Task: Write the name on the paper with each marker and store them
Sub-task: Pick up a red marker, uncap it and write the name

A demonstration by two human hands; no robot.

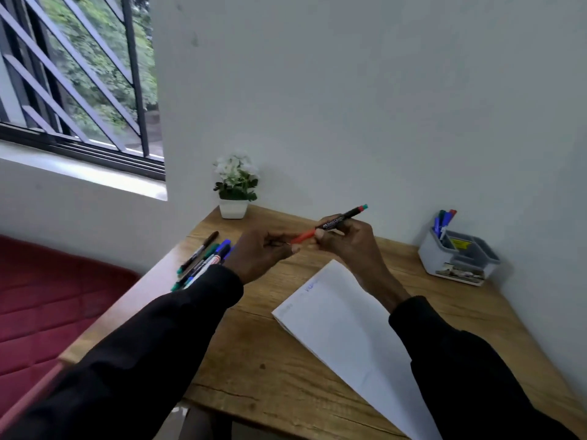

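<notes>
Both hands hold one marker (330, 224) above the wooden table (279, 360). My right hand (349, 242) grips its black barrel. My left hand (263, 252) pinches the red cap end. A white sheet of paper (346, 338) lies below my right forearm, with faint blue writing near its top edge. Several loose markers (203, 258) lie in a pile at the table's left edge, partly hidden by my left sleeve. A grey organiser (457, 255) at the back right has a few markers (444, 220) standing in it.
A small white pot with a flowering plant (234, 185) stands at the table's back left corner against the wall. A barred window is at the upper left. A red cushion (47, 306) lies left of the table.
</notes>
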